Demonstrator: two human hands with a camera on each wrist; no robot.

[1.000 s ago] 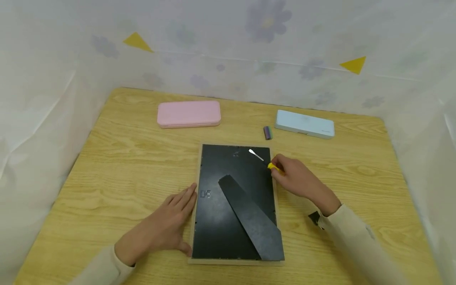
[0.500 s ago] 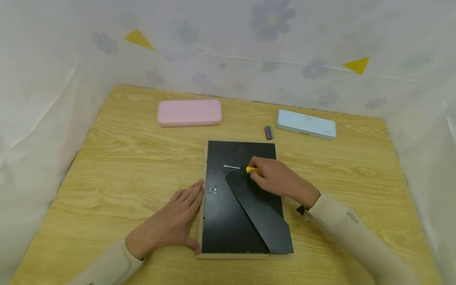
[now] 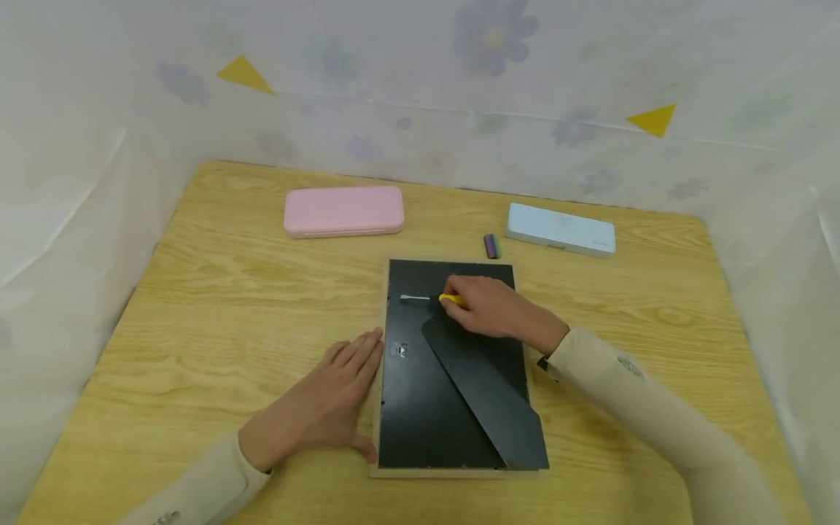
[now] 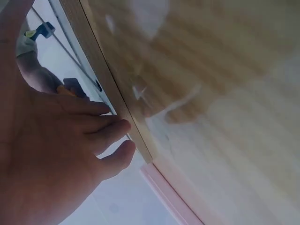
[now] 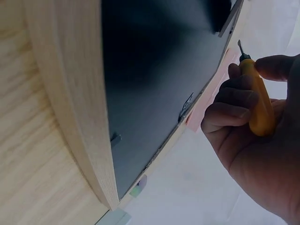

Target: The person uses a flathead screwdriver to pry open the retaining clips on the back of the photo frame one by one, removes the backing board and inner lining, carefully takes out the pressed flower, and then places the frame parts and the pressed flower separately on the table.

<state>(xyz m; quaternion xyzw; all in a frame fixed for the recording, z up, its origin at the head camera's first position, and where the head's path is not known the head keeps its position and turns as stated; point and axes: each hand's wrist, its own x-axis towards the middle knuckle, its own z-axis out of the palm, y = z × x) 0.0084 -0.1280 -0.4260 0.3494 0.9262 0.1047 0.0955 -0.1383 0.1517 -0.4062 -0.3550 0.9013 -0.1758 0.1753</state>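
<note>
A picture frame (image 3: pixel 420 415) lies face down on the table, its black back up and a pale wood rim (image 5: pixel 77 93) around it. The black easel leg (image 3: pixel 485 394) slants across the back. My right hand (image 3: pixel 488 306) grips the yellow handle of a screwdriver (image 5: pixel 260 101) over the upper part of the frame. Its metal shaft points left, with the tip near the frame's left edge. My left hand (image 3: pixel 328 401) rests along the left rim, fingers fairly straight and touching the wood, as the left wrist view also shows (image 4: pixel 51 150).
Behind the frame lie a pink case (image 3: pixel 344 211) and a light blue case (image 3: pixel 561 230). Between them and the frame is a small purple and green block (image 3: pixel 492 246). White flowered sheeting (image 3: pixel 407 87) hangs around the table (image 3: pixel 262 306).
My right hand has carried the screwdriver left across the frame's back, and its tip has turned to point left. The frame has shifted slightly right in view, with my left hand still at its edge.
</note>
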